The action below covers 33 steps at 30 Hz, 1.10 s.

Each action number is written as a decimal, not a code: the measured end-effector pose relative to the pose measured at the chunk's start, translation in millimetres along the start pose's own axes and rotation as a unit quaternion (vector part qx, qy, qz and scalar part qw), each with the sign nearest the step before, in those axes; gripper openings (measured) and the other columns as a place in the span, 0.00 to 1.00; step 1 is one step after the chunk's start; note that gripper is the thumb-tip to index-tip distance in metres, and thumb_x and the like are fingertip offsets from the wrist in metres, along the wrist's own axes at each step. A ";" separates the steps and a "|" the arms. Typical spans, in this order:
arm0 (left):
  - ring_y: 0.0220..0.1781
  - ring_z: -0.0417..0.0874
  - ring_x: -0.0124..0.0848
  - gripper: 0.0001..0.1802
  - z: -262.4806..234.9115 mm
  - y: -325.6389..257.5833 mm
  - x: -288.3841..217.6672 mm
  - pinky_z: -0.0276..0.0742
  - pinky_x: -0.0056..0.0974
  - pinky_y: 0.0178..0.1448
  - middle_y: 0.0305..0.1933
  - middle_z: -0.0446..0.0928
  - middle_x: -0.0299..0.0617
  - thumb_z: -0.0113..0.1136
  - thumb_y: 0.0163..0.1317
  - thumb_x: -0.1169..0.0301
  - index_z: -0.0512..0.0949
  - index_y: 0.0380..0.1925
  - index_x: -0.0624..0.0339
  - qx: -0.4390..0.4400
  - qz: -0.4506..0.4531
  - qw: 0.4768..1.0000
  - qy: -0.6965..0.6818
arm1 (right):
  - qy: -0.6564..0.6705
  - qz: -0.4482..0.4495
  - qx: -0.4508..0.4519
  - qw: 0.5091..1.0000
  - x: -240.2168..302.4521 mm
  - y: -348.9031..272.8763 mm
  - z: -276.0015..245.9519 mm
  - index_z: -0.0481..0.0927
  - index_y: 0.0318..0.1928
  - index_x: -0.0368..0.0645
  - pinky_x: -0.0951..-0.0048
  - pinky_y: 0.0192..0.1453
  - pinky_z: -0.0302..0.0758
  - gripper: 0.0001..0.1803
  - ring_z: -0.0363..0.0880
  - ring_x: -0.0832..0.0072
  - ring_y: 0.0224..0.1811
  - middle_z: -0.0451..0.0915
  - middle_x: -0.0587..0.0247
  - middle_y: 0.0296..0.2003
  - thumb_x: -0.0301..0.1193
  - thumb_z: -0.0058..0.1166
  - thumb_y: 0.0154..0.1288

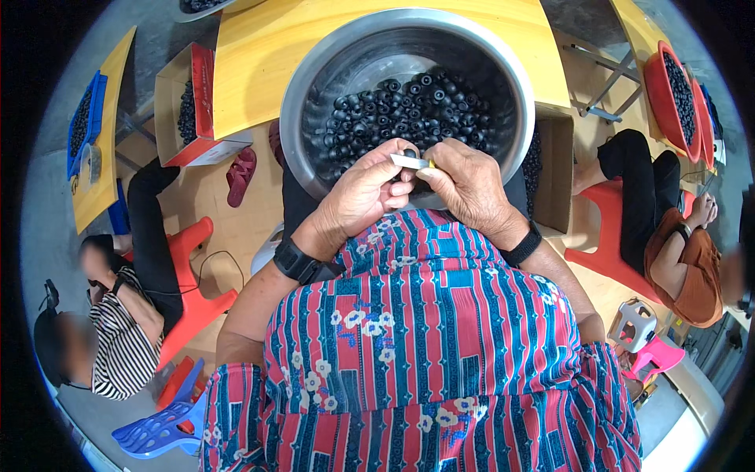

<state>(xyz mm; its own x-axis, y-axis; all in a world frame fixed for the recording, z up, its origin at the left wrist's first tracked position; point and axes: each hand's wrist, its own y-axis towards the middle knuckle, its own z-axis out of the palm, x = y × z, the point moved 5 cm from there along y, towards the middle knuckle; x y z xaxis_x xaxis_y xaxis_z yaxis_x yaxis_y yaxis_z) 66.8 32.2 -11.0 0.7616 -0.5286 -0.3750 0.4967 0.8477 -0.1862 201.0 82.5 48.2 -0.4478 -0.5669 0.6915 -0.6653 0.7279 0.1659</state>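
"What stands before you?"

"A yellow table (pixel 244 82); a metal bowl (pixel 318 90) overlaps its near edge, though you can't see what the base rests on."

"And to your sides?"

"On your left, a second table (pixel 112 110) carries a blue tray (pixel 97 102); on your right, a third table (pixel 633 23) bears a red basin (pixel 659 90)."

"Below you?"

"A tan floor (pixel 252 185), with a crimson slipper (pixel 241 178) and a red stool (pixel 182 322) to your left, another stool (pixel 609 224) to your right."

knife handle (pixel 430 164) mostly hidden in my right hand (pixel 472 181), black piece (pixel 410 153) partly covered by my left hand (pixel 363 190), table (pixel 252 79) and bowl (pixel 211 12) cut off above, co-worker's head (pixel 72 344) blurred at left
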 end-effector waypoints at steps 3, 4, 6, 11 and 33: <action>0.30 0.61 0.17 0.09 -0.2 0.4 2.9 0.61 0.23 0.34 0.35 0.66 0.32 0.44 0.77 0.67 0.69 0.49 0.58 0.005 0.000 1.000 -0.003 | -0.006 -0.001 -0.002 1.000 -0.2 -2.2 0.4 0.77 0.35 0.43 0.59 0.33 0.73 0.12 0.78 0.55 0.31 0.75 0.55 0.27 0.38 0.58 0.66; 0.29 0.62 0.17 0.08 -1.0 1.2 3.6 0.60 0.23 0.32 0.34 0.67 0.31 0.45 0.76 0.67 0.70 0.48 0.57 -0.005 0.006 1.000 0.000 | -0.008 0.000 0.000 1.000 0.5 -2.6 0.2 0.77 0.34 0.43 0.58 0.33 0.73 0.12 0.78 0.54 0.31 0.75 0.55 0.27 0.38 0.58 0.66; 0.28 0.62 0.17 0.07 -3.4 2.4 4.4 0.60 0.23 0.30 0.32 0.67 0.30 0.46 0.75 0.67 0.71 0.47 0.56 -0.015 0.012 1.000 0.003 | -0.011 0.002 0.002 1.000 0.8 -3.2 0.7 0.76 0.34 0.43 0.57 0.33 0.73 0.12 0.77 0.54 0.31 0.75 0.55 0.27 0.38 0.57 0.66; 0.29 0.64 0.17 0.07 -5.7 3.6 3.9 0.62 0.24 0.32 0.32 0.67 0.31 0.48 0.75 0.67 0.71 0.47 0.56 -0.022 0.034 0.999 -0.003 | 0.005 0.036 -0.002 0.999 -2.3 -2.4 4.3 0.76 0.34 0.41 0.55 0.35 0.72 0.12 0.77 0.50 0.32 0.75 0.50 0.27 0.37 0.55 0.68; 0.32 0.64 0.20 0.09 -4.1 -0.6 3.8 0.63 0.26 0.35 0.36 0.68 0.34 0.46 0.76 0.65 0.70 0.49 0.56 -0.032 0.051 0.998 0.005 | 0.149 0.041 -0.028 0.988 -3.2 -2.7 -2.0 0.82 0.52 0.41 0.69 0.43 0.77 0.17 0.83 0.64 0.37 0.83 0.53 0.38 0.26 0.63 0.60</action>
<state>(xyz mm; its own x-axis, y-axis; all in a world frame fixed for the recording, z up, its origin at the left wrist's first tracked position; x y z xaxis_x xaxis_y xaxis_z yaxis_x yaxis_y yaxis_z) 67.7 29.9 -16.1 0.8030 -0.4386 -0.4036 0.3882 0.8987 -0.2041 205.5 83.1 46.9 -0.2971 -0.3726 0.8791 -0.5961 0.7916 0.1340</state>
